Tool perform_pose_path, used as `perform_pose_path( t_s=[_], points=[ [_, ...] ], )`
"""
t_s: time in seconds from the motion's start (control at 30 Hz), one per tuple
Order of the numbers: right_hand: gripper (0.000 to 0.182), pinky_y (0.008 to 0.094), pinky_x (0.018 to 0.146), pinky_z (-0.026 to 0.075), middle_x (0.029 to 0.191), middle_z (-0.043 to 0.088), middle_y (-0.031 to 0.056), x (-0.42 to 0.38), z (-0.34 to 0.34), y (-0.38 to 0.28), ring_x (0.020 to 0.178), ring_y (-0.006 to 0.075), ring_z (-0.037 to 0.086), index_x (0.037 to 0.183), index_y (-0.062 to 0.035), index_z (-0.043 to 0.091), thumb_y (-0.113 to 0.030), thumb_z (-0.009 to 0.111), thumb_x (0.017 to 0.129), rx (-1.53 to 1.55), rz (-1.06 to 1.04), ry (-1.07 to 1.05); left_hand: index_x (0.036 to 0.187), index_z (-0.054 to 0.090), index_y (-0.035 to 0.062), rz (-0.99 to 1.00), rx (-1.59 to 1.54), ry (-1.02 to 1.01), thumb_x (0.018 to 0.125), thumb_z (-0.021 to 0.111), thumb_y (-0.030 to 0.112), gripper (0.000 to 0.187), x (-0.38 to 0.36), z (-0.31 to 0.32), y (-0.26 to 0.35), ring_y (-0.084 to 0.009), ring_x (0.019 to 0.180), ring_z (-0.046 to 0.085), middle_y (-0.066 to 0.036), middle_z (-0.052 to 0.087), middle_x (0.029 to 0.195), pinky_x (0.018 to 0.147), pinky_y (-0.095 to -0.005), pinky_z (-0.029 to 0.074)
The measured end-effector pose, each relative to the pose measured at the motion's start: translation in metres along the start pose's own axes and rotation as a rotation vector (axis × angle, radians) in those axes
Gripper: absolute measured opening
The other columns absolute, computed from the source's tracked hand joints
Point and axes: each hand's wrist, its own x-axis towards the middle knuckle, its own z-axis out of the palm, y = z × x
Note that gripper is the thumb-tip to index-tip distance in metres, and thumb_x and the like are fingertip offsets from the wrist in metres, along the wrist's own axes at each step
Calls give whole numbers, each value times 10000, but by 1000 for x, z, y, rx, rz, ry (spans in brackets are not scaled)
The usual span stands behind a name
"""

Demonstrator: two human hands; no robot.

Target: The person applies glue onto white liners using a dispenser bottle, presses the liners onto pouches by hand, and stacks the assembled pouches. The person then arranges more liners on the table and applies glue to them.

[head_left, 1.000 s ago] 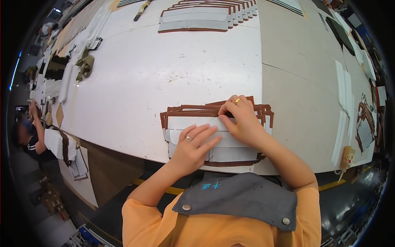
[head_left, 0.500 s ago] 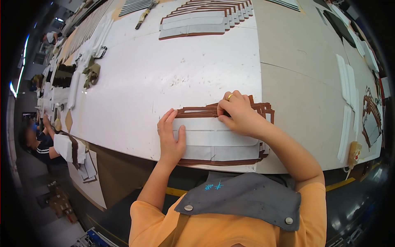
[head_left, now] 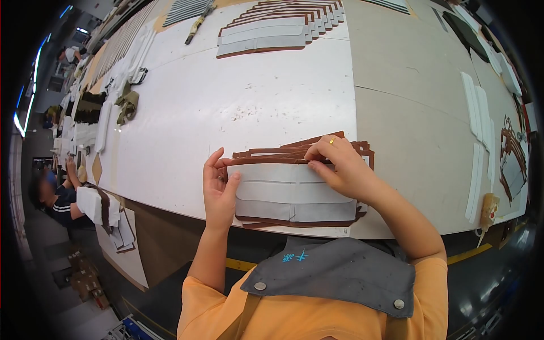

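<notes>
Hands point(head_left: 221, 190) on flat brown-edged panels point(head_left: 294, 195)

Stack of brown-edged white panels point(head_left: 294, 195), flat at table edge

Left hand point(head_left: 220, 190) grips the left edge of the top panel point(head_left: 294, 192), thumb on its grey face, fingers curled behind the edge. Right hand point(head_left: 340, 164) pinches the panel's upper edge, fingertips on the brown trim, a ring on one finger. Beneath the held panel lies a stack point(head_left: 362, 150) of like panels, brown edges fanned out beyond the right hand. All rest on a white table point(head_left: 226, 107). Far beyond the grip, a second fanned row of panels point(head_left: 272, 28). Well right of the right hand, white strips point(head_left: 476, 113). Left of the left hand, past the table edge, another person point(head_left: 54, 195) works.
</notes>
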Motion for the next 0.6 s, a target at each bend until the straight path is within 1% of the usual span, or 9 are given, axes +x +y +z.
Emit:
perform_pose_path(
  t_s=[0.03,0.13,0.23,0.33,0.43,0.53,0.6],
  points=[
    [85,344,816,352,846,553,52,0,0,0,843,216,525,890,-64,556,-63,585,810,-27,-5,-8,1305,364,37,26,-1,0,853,547,-1,489,-1,0,0,-112,909,479,-58,501,1049,832,-251,395],
    [53,339,809,353,845,556,39,0,2,-1,841,211,529,864,-71,566,-68,583,813,-138,-97,56,1294,379,33,81,45,-13,848,539,-21,477,-3,1,1,-106,906,476,-55,496,1034,825,-240,396],
    [58,336,800,355,841,552,31,-2,11,7,844,205,530,872,-80,570,-91,588,818,-350,-239,91,1244,433,24,135,77,6,844,534,-35,417,-5,1,-1,-100,886,470,-49,497,1047,821,-235,393],
    [66,336,795,356,844,546,27,-3,16,7,859,197,529,871,-89,577,-117,600,816,-307,-183,91,1162,494,24,275,160,30,833,541,-47,340,-3,-3,-11,-118,860,453,-36,505,985,791,-239,393],
    [66,339,795,355,851,540,28,-2,18,7,872,193,523,872,-92,579,-126,599,819,-295,-177,83,1099,506,17,415,413,52,841,538,-40,266,-6,-4,-10,-126,857,441,-43,479,943,811,-233,381],
    [75,341,792,354,858,540,28,-1,21,9,885,193,519,885,-91,580,-119,600,818,-275,-187,80,1026,520,24,645,678,129,841,521,-53,200,-8,-7,-14,-149,842,437,-59,452,925,791,-242,378],
    [67,344,790,355,861,541,28,0,22,9,890,195,518,875,-90,576,-110,600,816,-225,-174,88,1017,512,24,749,695,125,841,507,-64,197,-10,-7,-15,-155,851,432,-68,437,925,781,-246,376]
  ],
)
